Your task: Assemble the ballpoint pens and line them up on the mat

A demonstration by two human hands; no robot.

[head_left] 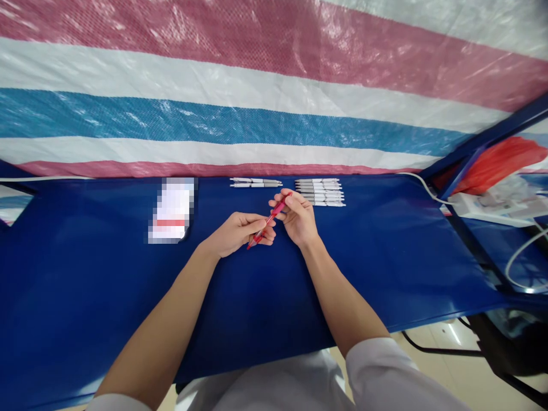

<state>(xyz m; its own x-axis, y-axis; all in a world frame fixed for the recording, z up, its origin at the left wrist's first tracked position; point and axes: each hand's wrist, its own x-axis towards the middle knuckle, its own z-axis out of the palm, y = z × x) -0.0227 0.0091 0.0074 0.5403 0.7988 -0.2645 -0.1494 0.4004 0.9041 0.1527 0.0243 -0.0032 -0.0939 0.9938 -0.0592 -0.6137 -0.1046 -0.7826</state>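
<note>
Between my two hands a red pen (270, 220) is held at a slant over the blue table, its upper end leaning to the right. My left hand (240, 233) is closed around its lower part, with the red end sticking out below the fingers. My right hand (298, 216) pinches the upper end between thumb and fingers. Just behind the right hand lies a row of several white pens (320, 187), side by side. Two more white pens (256, 182) lie to the left of that row, near the back edge.
The blue table (128, 302) meets a striped plastic sheet (240, 85) at the back. On the left lies a blurred-out rectangular object (172, 208). At the right are a red bag (496, 162), a white power strip (488, 208) with cables, and a blue frame post.
</note>
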